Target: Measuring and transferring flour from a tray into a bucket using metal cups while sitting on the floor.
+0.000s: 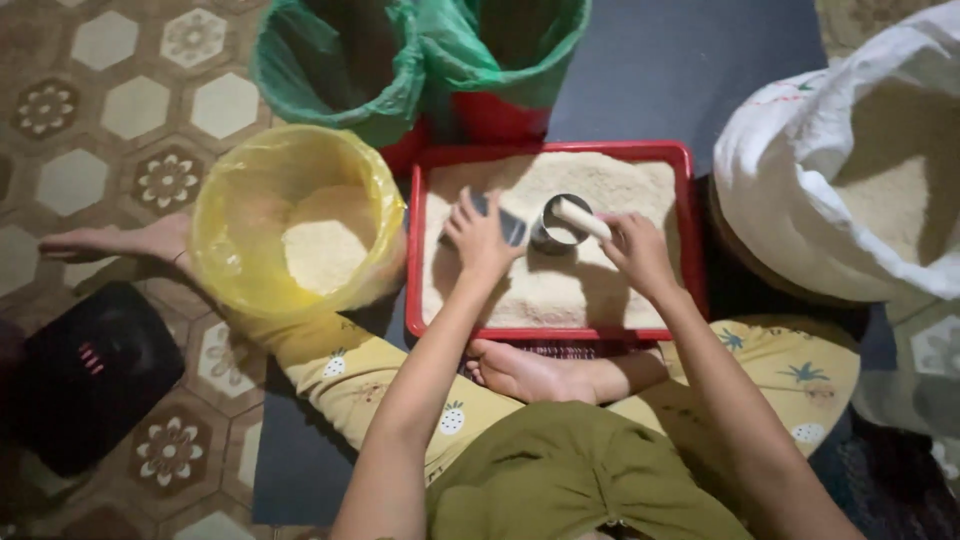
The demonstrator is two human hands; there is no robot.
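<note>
A red tray (pixel 690 215) full of pale grain lies on a dark mat in front of me. My left hand (pixel 478 238) rests on the grain and grips a small dark scoop (pixel 508 224). Just to its right stands a small metal cup (pixel 556 228) in the grain. My right hand (pixel 637 250) holds a white cylindrical handle (pixel 583 218) that lies across the cup's rim.
A yellow-lined bucket (pixel 225 225) with some grain sits left of the tray. Two green-lined bins (pixel 400 70) stand behind it. A large white sack (pixel 790 190) of grain is at the right. A black scale (pixel 85 375) lies on the patterned tile floor at left.
</note>
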